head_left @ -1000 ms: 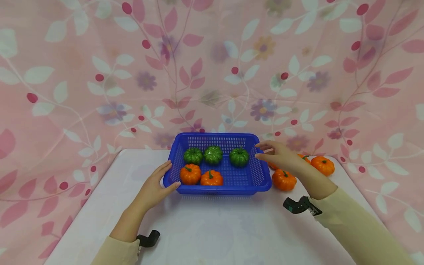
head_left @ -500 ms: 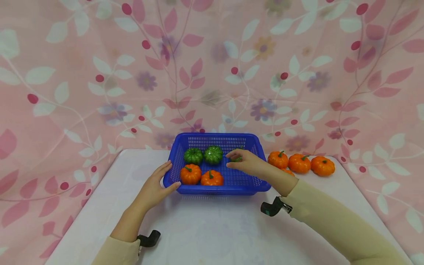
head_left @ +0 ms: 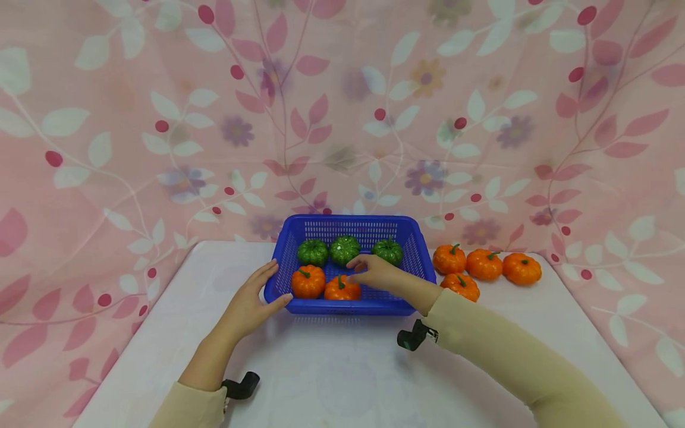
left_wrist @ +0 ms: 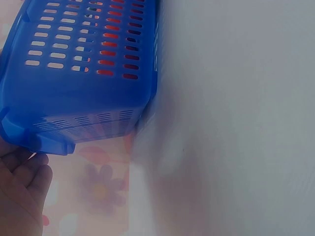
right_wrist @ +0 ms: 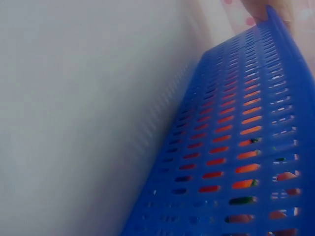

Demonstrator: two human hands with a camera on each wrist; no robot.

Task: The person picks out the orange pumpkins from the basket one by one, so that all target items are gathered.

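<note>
In the head view a blue plastic basket (head_left: 385, 306) stands on the table, holding three green pumpkins and two orange ones. My left hand (head_left: 248, 304) rests against its near left corner, thumb by the front rim and fingers along the left side. The left wrist view shows those fingers (left_wrist: 40, 172) at the rim. Over the basket, my right hand (head_left: 380, 274) has thumb and fingers apart with nothing between them. Its fingertips are beside the front orange pumpkin (head_left: 338, 292); contact cannot be told. The other orange pumpkin (head_left: 308, 284) sits to its left, green pumpkins (head_left: 313, 253) behind.
Several orange pumpkins (head_left: 484, 264) lie on the white table (head_left: 342, 368) right of the basket. A pink floral cloth (head_left: 342, 119) hangs behind. Black wrist devices (head_left: 242, 386) stick out from both sleeves. In the right wrist view, the basket's slotted wall (right_wrist: 231, 128) hides the right hand's work.
My right hand has moved left from the basket's right rim, over the right green pumpkin, to the front orange pumpkin. The left hand and the basket have stayed in place.
</note>
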